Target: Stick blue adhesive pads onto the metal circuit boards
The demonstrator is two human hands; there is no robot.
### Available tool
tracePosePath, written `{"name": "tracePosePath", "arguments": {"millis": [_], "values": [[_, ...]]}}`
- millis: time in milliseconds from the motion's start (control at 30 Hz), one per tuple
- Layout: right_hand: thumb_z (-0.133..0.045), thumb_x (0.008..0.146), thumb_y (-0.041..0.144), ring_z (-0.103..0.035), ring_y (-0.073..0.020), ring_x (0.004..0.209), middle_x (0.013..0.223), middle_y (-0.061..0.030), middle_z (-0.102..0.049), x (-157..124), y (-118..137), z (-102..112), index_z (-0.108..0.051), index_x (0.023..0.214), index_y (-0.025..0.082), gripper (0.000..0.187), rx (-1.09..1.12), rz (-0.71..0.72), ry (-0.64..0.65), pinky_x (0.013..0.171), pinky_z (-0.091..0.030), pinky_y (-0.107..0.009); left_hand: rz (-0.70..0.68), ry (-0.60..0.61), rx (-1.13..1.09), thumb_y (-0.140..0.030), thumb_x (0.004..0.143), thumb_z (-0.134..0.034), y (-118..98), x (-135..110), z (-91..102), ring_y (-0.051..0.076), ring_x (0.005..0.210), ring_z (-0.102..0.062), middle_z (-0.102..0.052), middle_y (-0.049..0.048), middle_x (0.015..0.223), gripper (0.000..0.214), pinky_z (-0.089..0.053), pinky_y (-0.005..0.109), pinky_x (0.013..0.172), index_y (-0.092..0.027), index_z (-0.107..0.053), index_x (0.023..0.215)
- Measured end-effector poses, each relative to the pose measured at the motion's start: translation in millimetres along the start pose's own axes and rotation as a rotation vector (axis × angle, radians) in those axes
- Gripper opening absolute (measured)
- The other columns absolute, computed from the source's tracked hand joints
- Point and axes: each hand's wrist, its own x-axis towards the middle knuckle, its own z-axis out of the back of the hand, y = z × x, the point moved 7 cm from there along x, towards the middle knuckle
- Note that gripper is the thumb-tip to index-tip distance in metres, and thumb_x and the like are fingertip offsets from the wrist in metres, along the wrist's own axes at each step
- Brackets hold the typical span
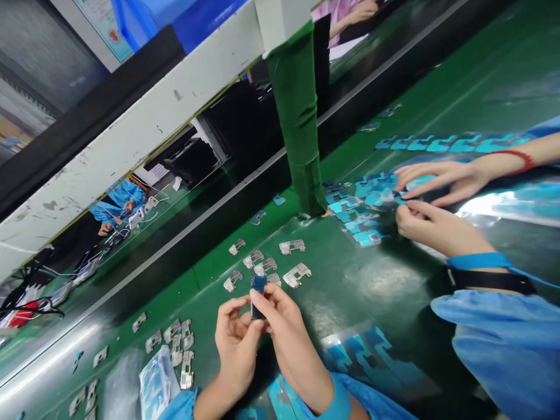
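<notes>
Below — green bench (385,286), brackets (297,274), blue part (258,284).

Single head view, tilted, looks forward and down, close over green table (371,291); no second view.

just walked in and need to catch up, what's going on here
A person pinches a blue part between the fingertips of the left hand and right hand, over a green table. Metal brackets lie scattered just beyond them. To the right, a co-worker's hands rest on a pile of blue pieces.
</notes>
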Motion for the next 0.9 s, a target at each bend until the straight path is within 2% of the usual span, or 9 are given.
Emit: {"name": "tracePosePath", "arguments": {"millis": [233,333,433,500,567,667,733,800,900], "values": [[-0.079,0.078,0.046,-0.046,-0.0143,0.077,0.079,0.0029,-0.05,-2,-6,-5,-0.055,0.08,0.02,0.035,0.032,-0.018,0.019,0.067,-0.04,-0.024,-0.097,0.079,0.066,-0.014,0.078,-0.083,-5,0,2.7,0.017,0.082,-0.077,-0.073,0.0018,0.098,0.034,-0.062,0.019,0.064,-0.027,-0.07,0.107],[-0.075,0.083,0.046,-0.044,-0.0139,0.074,0.077,0.004,-0.045,0,-6,-4,-0.051,0.076,0.021,0.035,-0.068,0.034,0.034,0.067,-0.04,-0.025,-0.192,0.099,0.149,-0.01,0.077,-0.082,-9,0,4.4,0.014,0.082,-0.074,-0.072,0.0029,0.097,0.036,-0.06,0.016,0.064,-0.025,-0.071,0.107],[-0.069,0.089,0.049,-0.048,-0.0146,0.077,0.078,0.0039,-0.047,1,-5,-1,-0.052,0.08,0.021,0.033,-0.206,0.059,0.092,0.071,-0.042,-0.026,-0.191,0.108,0.165,-0.009,0.078,-0.08,-7,0,4.5,0.013,0.075,-0.072,-0.071,0.0038,0.097,0.032,-0.059,0.017,0.059,-0.023,-0.07,0.105],[-0.063,0.093,0.052,-0.054,-0.0169,0.086,0.086,0.002,-0.055,1,-5,-1,-0.057,0.09,0.022,0.031,-0.274,0.038,0.177,0.079,-0.045,-0.028,-0.176,0.108,0.177,-0.01,0.081,-0.077,-7,-1,5.7,0.014,0.072,-0.072,-0.071,0.0047,0.097,0.026,-0.058,0.019,0.057,-0.022,-0.07,0.102],[-0.058,0.096,0.055,-0.058,-0.0199,0.102,0.102,-0.0013,-0.063,-2,-3,0,-0.061,0.105,0.025,0.032,-0.331,0.007,0.276,0.094,-0.045,-0.032,-0.201,0.112,0.23,-0.01,0.083,-0.075,-12,-1,8.4,0.017,0.082,-0.073,-0.072,0.0057,0.098,0.022,-0.059,0.023,0.062,-0.022,-0.07,0.101],[-0.055,0.098,0.058,-0.053,-0.0229,0.127,0.132,-0.0057,-0.061,-4,1,4,-0.06,0.127,0.028,0.042,-0.381,-0.021,0.36,0.113,-0.036,-0.038,-0.272,0.218,0.37,-0.013,0.081,-0.078,-28,7,7.0,0.022,0.096,-0.069,-0.07,0.0061,0.096,0.021,-0.057,0.028,0.075,-0.023,-0.073,0.099],[-0.056,0.097,0.059,-0.051,-0.0247,0.133,0.142,-0.0083,-0.057,-4,1,5,-0.057,0.135,0.028,0.049,-0.309,-0.063,0.397,0.115,-0.036,-0.042,-0.214,0.296,0.364,-0.027,0.083,-0.078,-34,20,4.3,0.02,0.089,-0.065,-0.065,0.0055,0.092,0.018,-0.054,0.029,0.076,-0.022,-0.073,0.1],[-0.058,0.097,0.057,-0.056,-0.0262,0.13,0.143,-0.011,-0.057,-4,-4,3,-0.055,0.139,0.027,0.052,-0.161,-0.139,0.451,0.113,-0.041,-0.046,-0.056,0.278,0.273,-0.043,0.086,-0.073,-34,39,2.9,0.017,0.079,-0.058,-0.058,0.0026,0.086,0.028,-0.049,0.027,0.072,-0.021,-0.071,0.104],[-0.062,0.097,0.049,-0.062,-0.0262,0.125,0.144,-0.0117,-0.058,-5,-8,-1,-0.054,0.141,0.026,0.05,-0.001,-0.206,0.505,0.111,-0.043,-0.049,0.212,0.267,0.238,-0.048,0.085,-0.071,-21,58,-9.3,0.012,0.065,-0.046,-0.047,-0.0026,0.075,0.034,-0.042,0.023,0.062,-0.02,-0.069,0.105]]}}
